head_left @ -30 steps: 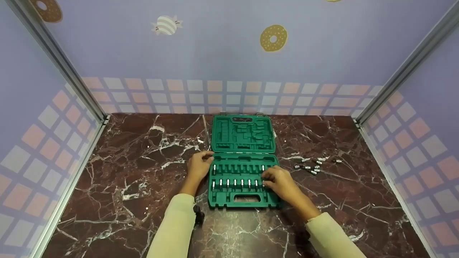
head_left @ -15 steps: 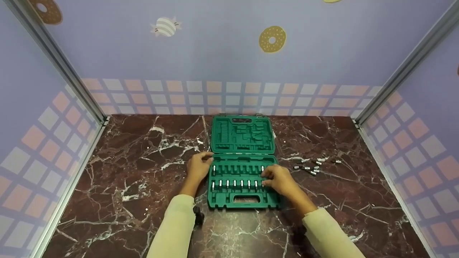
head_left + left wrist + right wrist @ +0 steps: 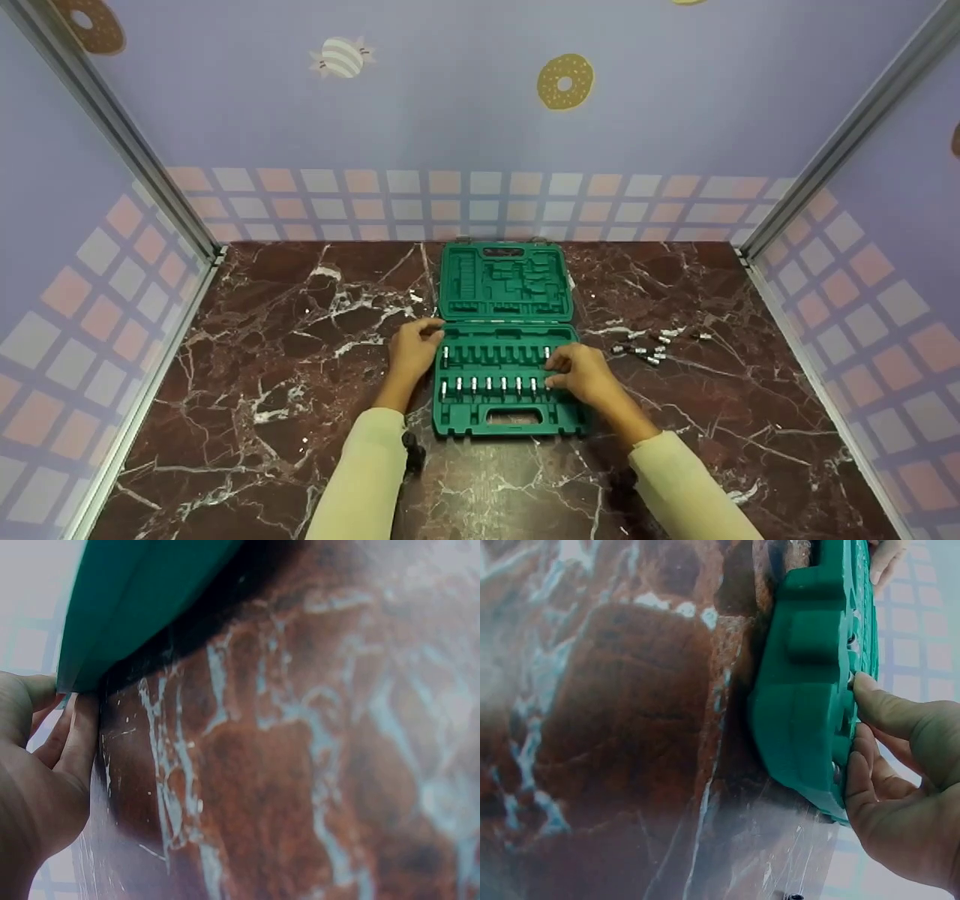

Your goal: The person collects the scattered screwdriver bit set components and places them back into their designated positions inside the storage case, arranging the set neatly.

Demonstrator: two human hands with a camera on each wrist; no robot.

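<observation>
A green plastic socket case (image 3: 514, 427) lies unfolded on the table. Silver bit sockets (image 3: 489, 385) stand in its lower row; the upper row holds one at each end. My left hand (image 3: 414, 352) is at the left edge by the hinge, finger and thumb pinching the rim, as the left wrist view shows. Over the right end of the rows is my right hand (image 3: 589, 371). Its thumb (image 3: 870, 686) touches a bit socket in the lower row. The bent fingers, apart from the thumb, rest near the upper row's end socket (image 3: 547, 352).
Several loose bit sockets (image 3: 645, 352) lie scattered on the marble-patterned table (image 3: 300, 450) right of the case. The raised lid (image 3: 504, 281) leans back towards the patterned rear wall (image 3: 450, 112). Side walls stand at left and right.
The right fingers shift only slightly over the row ends, while the left hand stays at the same edge. The head view has tilted a little.
</observation>
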